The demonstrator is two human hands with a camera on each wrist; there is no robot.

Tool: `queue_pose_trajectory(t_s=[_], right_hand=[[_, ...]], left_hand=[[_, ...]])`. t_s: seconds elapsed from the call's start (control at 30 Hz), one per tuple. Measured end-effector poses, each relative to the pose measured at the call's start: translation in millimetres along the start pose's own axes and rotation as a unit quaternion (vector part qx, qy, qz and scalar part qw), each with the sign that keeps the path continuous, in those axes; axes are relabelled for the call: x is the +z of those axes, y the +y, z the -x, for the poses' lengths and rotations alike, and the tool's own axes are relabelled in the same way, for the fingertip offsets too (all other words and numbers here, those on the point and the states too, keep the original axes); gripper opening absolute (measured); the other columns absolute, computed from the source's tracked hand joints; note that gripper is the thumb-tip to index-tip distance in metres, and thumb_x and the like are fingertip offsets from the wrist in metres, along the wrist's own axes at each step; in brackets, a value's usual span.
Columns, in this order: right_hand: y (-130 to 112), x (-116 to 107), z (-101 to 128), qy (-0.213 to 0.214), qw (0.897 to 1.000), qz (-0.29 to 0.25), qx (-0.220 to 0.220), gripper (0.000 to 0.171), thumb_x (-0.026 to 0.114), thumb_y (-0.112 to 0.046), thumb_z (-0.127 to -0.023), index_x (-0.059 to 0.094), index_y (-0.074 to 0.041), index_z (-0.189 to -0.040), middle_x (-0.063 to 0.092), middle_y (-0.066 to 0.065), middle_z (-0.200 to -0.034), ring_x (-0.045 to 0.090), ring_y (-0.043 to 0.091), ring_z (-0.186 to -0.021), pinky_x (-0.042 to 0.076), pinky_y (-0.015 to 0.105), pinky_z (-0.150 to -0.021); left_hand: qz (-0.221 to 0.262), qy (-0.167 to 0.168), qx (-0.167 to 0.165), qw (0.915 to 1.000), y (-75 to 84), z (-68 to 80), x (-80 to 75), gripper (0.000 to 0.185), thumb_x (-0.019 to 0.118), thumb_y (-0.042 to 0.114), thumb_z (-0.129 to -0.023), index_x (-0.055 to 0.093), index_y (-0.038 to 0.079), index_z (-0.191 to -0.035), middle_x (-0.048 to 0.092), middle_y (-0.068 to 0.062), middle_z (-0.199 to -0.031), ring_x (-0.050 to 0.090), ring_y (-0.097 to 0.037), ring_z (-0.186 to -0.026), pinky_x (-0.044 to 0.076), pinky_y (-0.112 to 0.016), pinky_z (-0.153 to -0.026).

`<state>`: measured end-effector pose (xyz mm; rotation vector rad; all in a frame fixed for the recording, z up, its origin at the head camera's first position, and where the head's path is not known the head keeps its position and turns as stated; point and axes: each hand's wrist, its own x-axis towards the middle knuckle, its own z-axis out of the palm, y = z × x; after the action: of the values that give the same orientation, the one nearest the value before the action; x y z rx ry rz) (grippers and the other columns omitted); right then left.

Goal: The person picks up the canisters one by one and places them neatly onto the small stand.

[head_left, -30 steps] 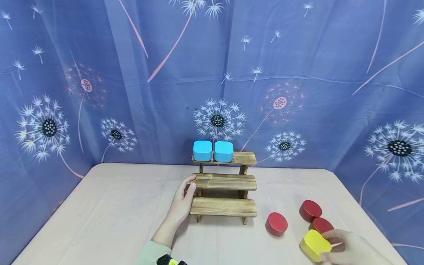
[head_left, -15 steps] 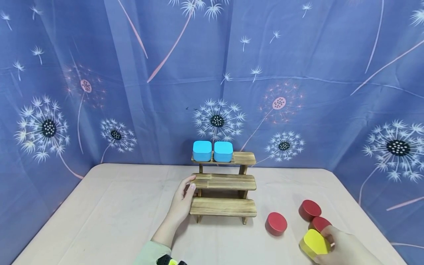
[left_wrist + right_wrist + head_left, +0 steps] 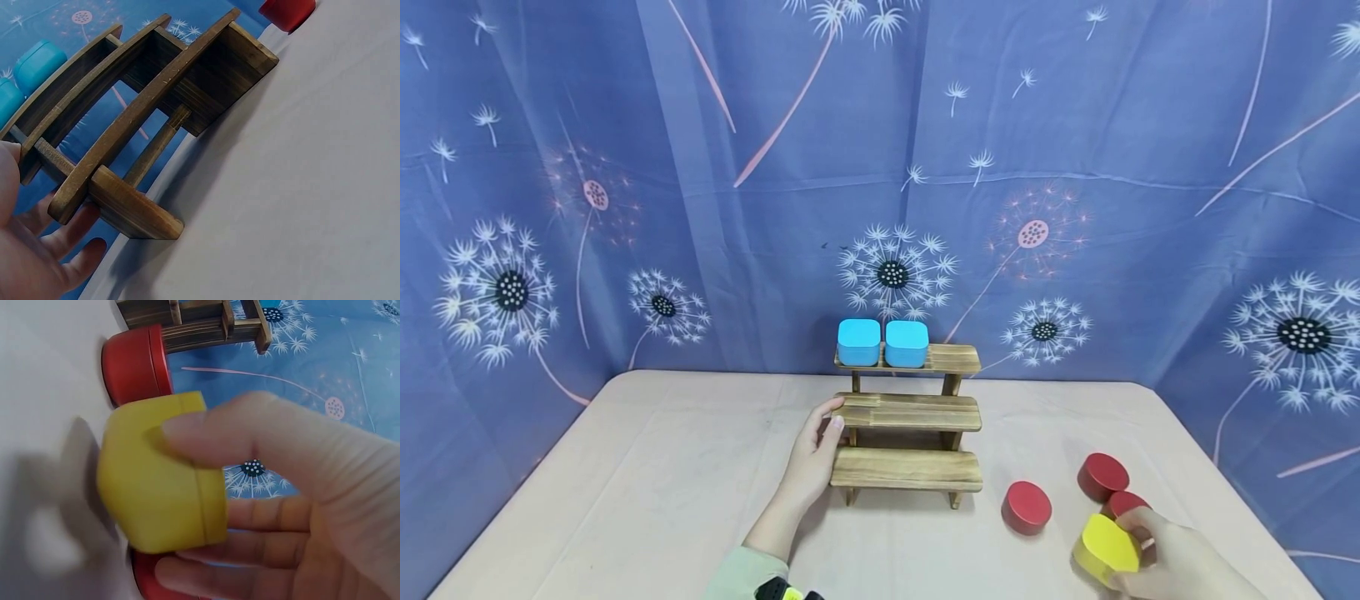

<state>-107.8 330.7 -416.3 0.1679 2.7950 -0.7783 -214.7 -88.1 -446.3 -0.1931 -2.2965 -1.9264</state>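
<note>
My left hand (image 3: 811,458) grips the left end of a three-tier wooden display stand (image 3: 910,468) at its middle tier. In the left wrist view the thumb is mostly cut off, and the other fingers reach behind the stand. Two blue square tins (image 3: 859,342) with rounded corners sit side by side on the top tier's left part. My right hand (image 3: 1180,560) pinches a yellow rounded-square tin (image 3: 156,481) between thumb and fingers, just above the table by its shadow. A red round tin (image 3: 1126,504) shows partly behind that hand.
Two more red round tins stand on the right side of the table: a nearer one (image 3: 1026,507) beside the stand and a farther one (image 3: 1102,477). A pale cloth covers the table (image 3: 662,500). Blue dandelion-print curtain (image 3: 760,250) hangs behind and at the sides.
My right hand has closed its grip on the yellow tin and shifted it slightly left and up. The left hand, stand and blue tins have stayed put.
</note>
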Motion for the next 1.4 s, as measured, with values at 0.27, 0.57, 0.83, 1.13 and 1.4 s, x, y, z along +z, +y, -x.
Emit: queue_pose_trajectory(t_s=[0.27, 0.57, 0.83, 1.13, 1.4], right_hand=[[1, -7, -1, 0.004, 0.998, -0.008, -0.069, 0.062, 0.078, -0.024, -0.072, 0.047, -0.001, -0.120, 0.059, 0.006, -0.106, 0.050, 0.002, -0.082, 0.050, 0.019, -0.067], [0, 2, -1, 0.164, 0.971, -0.016, -0.175, 0.058, 0.084, -0.017, -0.066, 0.054, -0.005, -0.114, 0.056, -0.006, -0.098, 0.047, -0.006, -0.074, 0.048, 0.017, -0.061], [-7, 2, 1, 0.158, 0.980, -0.061, -0.101, 0.067, 0.079, -0.027, -0.076, 0.047, -0.008, -0.131, 0.060, 0.009, -0.119, 0.049, -0.014, -0.083, 0.050, 0.017, -0.066], [-9, 8, -5, 0.222, 0.945, -0.145, -0.194, 0.067, 0.078, -0.006, -0.075, 0.047, 0.000, -0.134, 0.044, -0.039, -0.113, 0.052, -0.018, -0.092, 0.047, 0.003, -0.070], [-9, 8, -8, 0.190, 0.934, -0.225, -0.201, 0.059, 0.067, 0.004, -0.083, 0.043, -0.005, -0.136, 0.049, -0.034, -0.116, 0.056, -0.014, -0.094, 0.056, 0.017, -0.065]], left_hand=[[-0.002, -0.001, 0.008, 1.0000, 0.9, 0.3, -0.2, 0.037, 0.040, 0.027, -0.102, 0.044, 0.018, -0.138, 0.050, -0.010, -0.137, 0.054, -0.023, -0.112, 0.047, -0.036, -0.096], [0.000, 0.000, 0.006, 1.0000, 3.3, 0.7, -0.8, 0.037, 0.041, 0.025, -0.102, 0.044, 0.018, -0.138, 0.051, -0.010, -0.134, 0.055, -0.023, -0.110, 0.048, -0.034, -0.094], [-0.007, 0.000, 0.007, 1.0000, 2.7, 0.9, -1.5, 0.036, 0.041, 0.025, -0.102, 0.045, 0.018, -0.137, 0.054, -0.010, -0.129, 0.056, -0.020, -0.103, 0.049, -0.030, -0.090], [-0.007, 0.000, 0.004, 1.0000, 3.3, 1.2, -2.3, 0.037, 0.041, 0.028, -0.102, 0.044, 0.018, -0.138, 0.051, -0.010, -0.133, 0.054, -0.023, -0.111, 0.046, -0.037, -0.096], [-0.006, 0.003, 0.006, 1.0000, 1.4, 0.8, -1.3, 0.037, 0.041, 0.028, -0.102, 0.045, 0.018, -0.137, 0.054, -0.011, -0.128, 0.057, -0.021, -0.104, 0.048, -0.035, -0.092]])
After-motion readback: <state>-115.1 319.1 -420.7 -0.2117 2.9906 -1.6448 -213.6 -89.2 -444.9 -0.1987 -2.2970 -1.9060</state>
